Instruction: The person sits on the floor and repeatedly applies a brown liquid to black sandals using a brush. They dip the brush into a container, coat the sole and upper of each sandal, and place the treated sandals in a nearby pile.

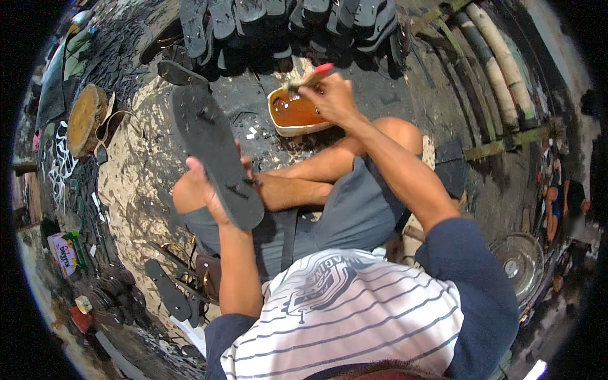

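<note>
Currently the right hand [332, 95], closed on a brush [310, 77] over the glue bowl [294, 114], sits up-right of the left hand [212, 190], which grips a dark sandal sole [212, 149] whose long axis tilts up-left.

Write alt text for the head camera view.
A seated person's left hand holds up a black sandal sole while the right hand dips a red-handled brush into a tub of amber glue on the floor. A row of dark sandals lies beyond the tub.

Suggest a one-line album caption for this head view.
Seated on the floor, left hand holds a black sandal sole; right hand dips a brush into amber glue bowl.
</note>
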Demonstrator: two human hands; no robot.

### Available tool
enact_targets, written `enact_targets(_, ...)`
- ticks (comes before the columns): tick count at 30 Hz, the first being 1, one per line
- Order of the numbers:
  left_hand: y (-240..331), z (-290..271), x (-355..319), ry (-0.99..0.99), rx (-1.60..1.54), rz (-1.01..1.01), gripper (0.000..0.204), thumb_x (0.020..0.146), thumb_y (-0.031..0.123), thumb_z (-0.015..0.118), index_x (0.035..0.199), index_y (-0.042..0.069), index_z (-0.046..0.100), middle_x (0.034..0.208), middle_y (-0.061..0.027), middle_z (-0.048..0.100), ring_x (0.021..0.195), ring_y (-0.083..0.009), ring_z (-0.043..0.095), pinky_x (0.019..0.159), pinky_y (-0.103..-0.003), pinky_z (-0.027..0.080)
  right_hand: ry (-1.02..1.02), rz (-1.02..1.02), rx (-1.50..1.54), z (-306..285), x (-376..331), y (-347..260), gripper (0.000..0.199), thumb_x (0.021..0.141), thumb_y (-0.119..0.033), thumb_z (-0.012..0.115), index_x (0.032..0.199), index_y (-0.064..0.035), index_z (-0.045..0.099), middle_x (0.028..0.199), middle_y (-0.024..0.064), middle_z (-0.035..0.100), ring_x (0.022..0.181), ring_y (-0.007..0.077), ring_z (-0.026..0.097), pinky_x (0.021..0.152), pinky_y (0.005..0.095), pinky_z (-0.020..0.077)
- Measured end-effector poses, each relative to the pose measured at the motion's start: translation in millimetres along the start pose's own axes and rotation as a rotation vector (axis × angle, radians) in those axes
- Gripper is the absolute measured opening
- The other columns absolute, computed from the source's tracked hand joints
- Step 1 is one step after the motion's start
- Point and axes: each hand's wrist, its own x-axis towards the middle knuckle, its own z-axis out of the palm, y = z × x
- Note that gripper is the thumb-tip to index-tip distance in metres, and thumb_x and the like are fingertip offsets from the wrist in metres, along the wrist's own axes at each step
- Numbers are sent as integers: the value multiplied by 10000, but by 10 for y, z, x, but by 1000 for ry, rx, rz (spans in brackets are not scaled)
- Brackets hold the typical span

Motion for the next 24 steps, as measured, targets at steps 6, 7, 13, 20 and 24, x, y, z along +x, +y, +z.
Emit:
enact_targets(6,-158,69,171,167,-47,14,747,982,669,515,1326,7,550,1025,-184,669,776,-306,679,560,-366,620,-94,-239,-190,-765,104,482,288,930,-289,758,1117,-71,739,1054,90,751,1038,208,669,929,372,525)
enact_targets(7,-166,158,197,207,19,72,736,983,668,515,1311,11,562,1016,-177,678,753,-296,683,558,-360,616,-354,-154,-602,-1008,54,327,308,924,-343,754,1117,-103,746,1057,102,750,1037,238,667,929,391,522)
enact_targets(13,-146,379,610,156,380,262,620,1006,642,496,1217,70,611,983,-81,710,724,-198,689,660,-321,593,-125,137,682,-1230,-340,-1079,365,977,-313,711,1175,-7,719,1076,80,746,989,141,671,908,332,523)
enact_targets(20,-199,516,709,73,166,258,661,1032,599,459,1386,48,547,1226,-164,662,1052,-304,657,979,-467,537,97,-600,-109,-474,-494,-1290,371,947,-164,716,1286,-29,647,1080,132,666,1065,308,637,991,418,472)
enact_targets(24,175,443,868,-327,-84,26,706,1006,597,521,1426,30,495,1255,-243,631,1061,-322,658,888,-436,592,-183,-298,934,-476,-994,-1503,321,934,-191,739,1208,-47,658,1148,108,657,1144,279,613,1032,414,436)
